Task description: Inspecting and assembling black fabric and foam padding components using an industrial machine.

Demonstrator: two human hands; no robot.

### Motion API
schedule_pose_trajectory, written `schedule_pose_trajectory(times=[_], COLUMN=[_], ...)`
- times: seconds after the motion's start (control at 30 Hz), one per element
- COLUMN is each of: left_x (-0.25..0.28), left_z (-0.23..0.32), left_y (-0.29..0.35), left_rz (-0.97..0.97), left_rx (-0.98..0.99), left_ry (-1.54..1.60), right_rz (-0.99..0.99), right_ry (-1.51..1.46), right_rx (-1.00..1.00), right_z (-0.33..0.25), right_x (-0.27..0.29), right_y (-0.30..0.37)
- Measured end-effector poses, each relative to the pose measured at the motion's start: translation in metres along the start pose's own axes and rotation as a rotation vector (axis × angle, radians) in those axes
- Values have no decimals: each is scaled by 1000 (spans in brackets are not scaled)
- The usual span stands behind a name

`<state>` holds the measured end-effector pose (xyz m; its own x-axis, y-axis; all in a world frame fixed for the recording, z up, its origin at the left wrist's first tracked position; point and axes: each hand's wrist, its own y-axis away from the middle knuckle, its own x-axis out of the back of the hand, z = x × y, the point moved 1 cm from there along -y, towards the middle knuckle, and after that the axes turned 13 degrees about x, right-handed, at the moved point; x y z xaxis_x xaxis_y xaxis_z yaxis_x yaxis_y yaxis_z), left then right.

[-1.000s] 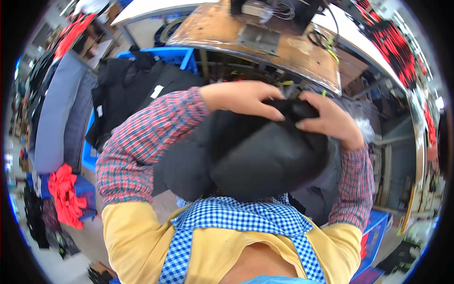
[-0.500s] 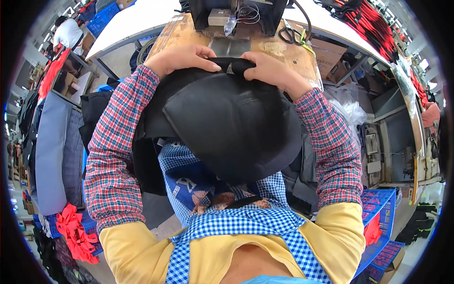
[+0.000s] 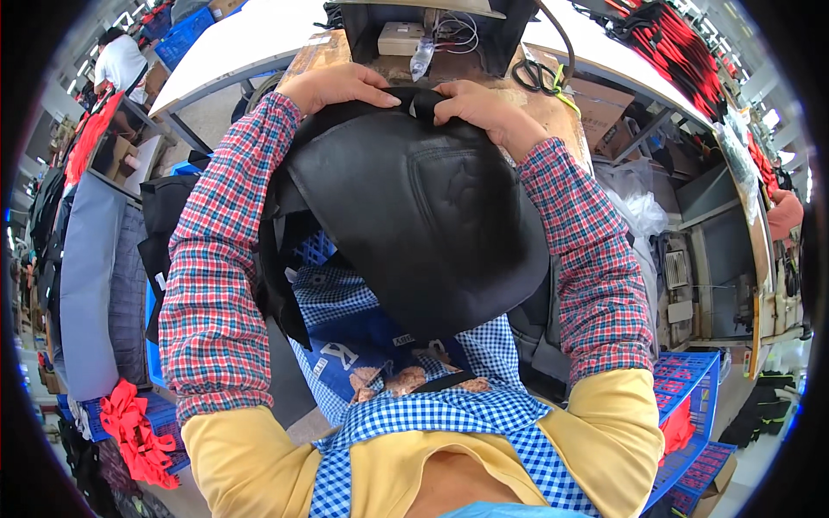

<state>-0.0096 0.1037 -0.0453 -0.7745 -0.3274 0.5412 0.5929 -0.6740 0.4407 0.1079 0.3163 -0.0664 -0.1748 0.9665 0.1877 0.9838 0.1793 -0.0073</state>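
Observation:
A large black leather-like sewn piece (image 3: 406,224) hangs over my lap, its far edge held up at the front of the work table. My left hand (image 3: 341,88) pinches that edge between thumb and fingers. A short way to the right, my right hand (image 3: 479,110) grips the same edge, with a folded black strip between the two hands. Curved stitched seams show on the piece's upper right surface. Its underside and the fingertips behind the edge are hidden.
Just beyond my hands is a dark machine housing (image 3: 367,39) with a beige box (image 3: 401,38) and loose wires. Black-handled scissors (image 3: 535,76) lie to its right on the wooden table (image 3: 553,108). Blue crates (image 3: 691,406) stand at lower right, and red cloth (image 3: 138,432) hangs at lower left.
Both hands have moved a little farther away toward the machine, carrying the black piece's edge. The piece has shifted so that its stitched seams now show more plainly.

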Motion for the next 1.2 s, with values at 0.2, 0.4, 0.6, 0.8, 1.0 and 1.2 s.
schedule_pose_trajectory(times=[0.2, 0.4, 0.6, 0.8, 1.0, 1.2], left_x=[5, 6, 9, 13, 14, 64], left_z=[10, 12, 13, 13, 12, -20], left_y=[5, 10, 11, 4, 3, 25], left_rz=[0, 53, 132, 172, 208, 356], left_rx=[-6, -46, -134, -154, -126, -113], left_ry=[26, -18, -112, -127, -161, 70], right_rz=[-23, -3, 55, 110, 88, 425], right_ry=[-41, -65, -60, -119, -133, -254], right_rx=[8, 45, 69, 52, 82, 132], right_z=[-3, -5, -10, 1, -5, -16], right_x=[7, 3, -1, 5, 3, 45], right_y=[-8, -6, 1, -7, -3, 24])
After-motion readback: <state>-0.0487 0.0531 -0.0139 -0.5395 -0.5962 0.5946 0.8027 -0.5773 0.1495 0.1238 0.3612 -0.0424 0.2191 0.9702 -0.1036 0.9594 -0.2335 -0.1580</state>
